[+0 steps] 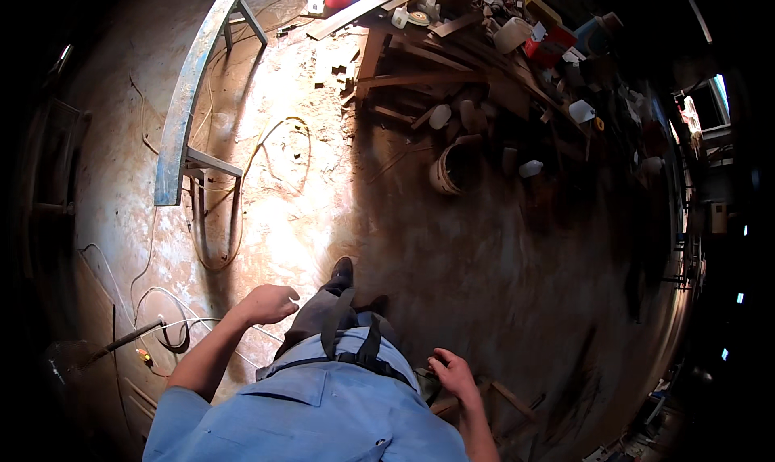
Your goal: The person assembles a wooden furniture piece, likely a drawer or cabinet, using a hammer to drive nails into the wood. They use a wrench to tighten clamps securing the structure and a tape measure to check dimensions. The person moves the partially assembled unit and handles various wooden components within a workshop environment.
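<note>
My left hand hangs over the brightly lit floor, left of my legs. Its fingers are loosely bent and slightly apart, and I see nothing in them. On the other side, my right hand is held out beside my hip, with thumb and fingers loosely curled and a gap between them; no object shows in it. Neither hand touches anything visible. Between them, dark straps hang at my waist over a blue shirt. One dark shoe is forward on the floor.
A long narrow bench stands at the left, with a yellowish hose looped by its legs. Pale cables cross the floor. Ahead right are a bucket, wooden boards, a red container and piled clutter in shadow.
</note>
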`<act>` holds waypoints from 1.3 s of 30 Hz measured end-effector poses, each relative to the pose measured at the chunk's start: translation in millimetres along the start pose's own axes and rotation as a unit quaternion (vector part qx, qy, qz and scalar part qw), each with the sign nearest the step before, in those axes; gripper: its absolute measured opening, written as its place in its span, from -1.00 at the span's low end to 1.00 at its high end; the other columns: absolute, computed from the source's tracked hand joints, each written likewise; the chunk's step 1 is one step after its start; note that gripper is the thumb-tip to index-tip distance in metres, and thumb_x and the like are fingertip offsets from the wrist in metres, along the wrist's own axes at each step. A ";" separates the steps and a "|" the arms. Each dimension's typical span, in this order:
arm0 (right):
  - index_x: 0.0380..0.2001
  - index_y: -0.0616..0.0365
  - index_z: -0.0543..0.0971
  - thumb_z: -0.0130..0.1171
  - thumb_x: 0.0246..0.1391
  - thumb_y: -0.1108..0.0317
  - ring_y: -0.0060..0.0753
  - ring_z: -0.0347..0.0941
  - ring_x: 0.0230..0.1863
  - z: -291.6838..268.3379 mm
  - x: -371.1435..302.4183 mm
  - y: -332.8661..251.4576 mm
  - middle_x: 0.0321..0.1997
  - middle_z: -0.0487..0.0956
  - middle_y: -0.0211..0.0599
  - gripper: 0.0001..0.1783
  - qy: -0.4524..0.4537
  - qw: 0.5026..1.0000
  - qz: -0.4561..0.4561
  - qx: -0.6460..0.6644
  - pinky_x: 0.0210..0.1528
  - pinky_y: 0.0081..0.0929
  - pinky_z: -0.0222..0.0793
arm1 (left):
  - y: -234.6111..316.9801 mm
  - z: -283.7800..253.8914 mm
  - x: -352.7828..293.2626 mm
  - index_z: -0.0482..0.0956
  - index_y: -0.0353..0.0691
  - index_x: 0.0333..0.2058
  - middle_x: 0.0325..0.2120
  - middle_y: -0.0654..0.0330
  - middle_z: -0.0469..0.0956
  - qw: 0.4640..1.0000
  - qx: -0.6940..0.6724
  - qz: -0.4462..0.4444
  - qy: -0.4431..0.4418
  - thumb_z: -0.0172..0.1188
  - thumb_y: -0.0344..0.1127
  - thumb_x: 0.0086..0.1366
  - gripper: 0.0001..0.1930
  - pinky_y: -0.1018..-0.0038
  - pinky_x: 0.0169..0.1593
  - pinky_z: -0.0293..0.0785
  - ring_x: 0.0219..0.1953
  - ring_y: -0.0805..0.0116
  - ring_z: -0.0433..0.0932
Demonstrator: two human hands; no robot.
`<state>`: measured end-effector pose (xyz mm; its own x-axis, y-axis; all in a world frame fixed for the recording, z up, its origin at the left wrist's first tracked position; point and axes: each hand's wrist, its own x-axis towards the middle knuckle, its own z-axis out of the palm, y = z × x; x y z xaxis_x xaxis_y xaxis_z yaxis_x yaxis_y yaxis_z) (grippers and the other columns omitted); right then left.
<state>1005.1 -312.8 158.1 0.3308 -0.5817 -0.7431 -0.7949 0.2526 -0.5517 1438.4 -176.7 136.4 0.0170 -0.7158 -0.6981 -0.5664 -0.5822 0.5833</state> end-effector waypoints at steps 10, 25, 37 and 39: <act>-0.20 0.33 0.56 0.11 0.08 0.33 -0.53 0.53 -0.48 -30.7 86.9 35.5 -0.41 0.60 -0.30 -0.71 0.064 0.997 -0.034 -0.030 -0.42 -0.55 0.43 | -172.6 95.8 23.1 0.61 -0.42 -0.35 -0.56 0.09 0.59 0.874 -0.329 -0.294 0.205 0.08 -0.39 0.05 -0.76 0.47 -0.47 0.46 -0.59 0.40 0.52; -0.30 0.23 0.53 0.01 0.01 0.52 -0.55 0.36 -0.60 -134.1 148.2 160.8 -0.50 0.47 -0.41 -0.83 -0.040 0.993 0.106 -0.020 -0.60 -0.36 0.47 | -3.6 279.9 -11.6 0.59 -0.22 -0.27 -0.45 0.29 0.47 0.683 -0.675 -0.265 0.085 0.07 0.12 0.25 -0.54 0.48 -0.44 0.27 -0.46 0.46 0.36; -0.38 0.16 0.51 0.08 0.09 0.36 -0.64 0.28 -0.68 -118.6 210.9 33.8 -0.64 0.37 -0.52 -0.89 -0.058 0.996 -0.025 -0.061 -0.70 -0.50 0.35 | -72.8 322.9 -32.6 0.55 -0.30 -0.20 -0.61 0.23 0.49 0.666 -0.584 -0.341 0.315 0.10 -0.23 0.11 -0.67 0.53 -0.56 0.34 -0.62 0.46 0.43; -0.37 0.20 0.51 0.09 0.11 0.35 -0.62 0.30 -0.64 -98.4 202.3 8.2 -0.60 0.39 -0.48 -0.86 -0.072 0.992 -0.037 -0.099 -0.66 -0.45 0.41 | -86.2 331.6 -30.9 0.50 -0.31 -0.02 -0.51 0.10 0.57 0.684 -0.570 -0.355 0.285 0.14 -0.20 0.10 -0.53 0.44 -0.50 0.42 -0.60 0.36 0.50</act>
<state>1015.5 -504.6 40.6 0.4503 -0.4727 -0.7574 -0.8451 0.0482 -0.5325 1213.5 23.5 -30.0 0.4568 0.0579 -0.8877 0.7568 -0.5497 0.3536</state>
